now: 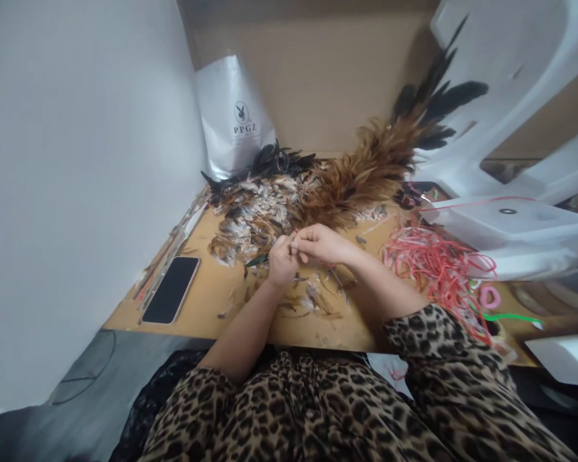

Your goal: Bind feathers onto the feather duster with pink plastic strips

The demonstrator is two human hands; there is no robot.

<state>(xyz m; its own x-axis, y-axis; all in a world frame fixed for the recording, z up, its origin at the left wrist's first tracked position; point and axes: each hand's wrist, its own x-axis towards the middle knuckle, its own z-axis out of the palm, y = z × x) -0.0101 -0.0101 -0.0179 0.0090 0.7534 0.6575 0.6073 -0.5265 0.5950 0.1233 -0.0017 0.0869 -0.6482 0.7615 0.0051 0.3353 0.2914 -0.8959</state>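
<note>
Leopard-print sleeves frame both hands meeting mid-table: left hand pinches a dark feather (long axis pointing left), right hand closed beside it, fingertips touching; feather pile lies just beyond.

It looks like a small craft workplace. A wooden table is covered in a pile of feathers, with red strings, a phone and a white bag.
</note>
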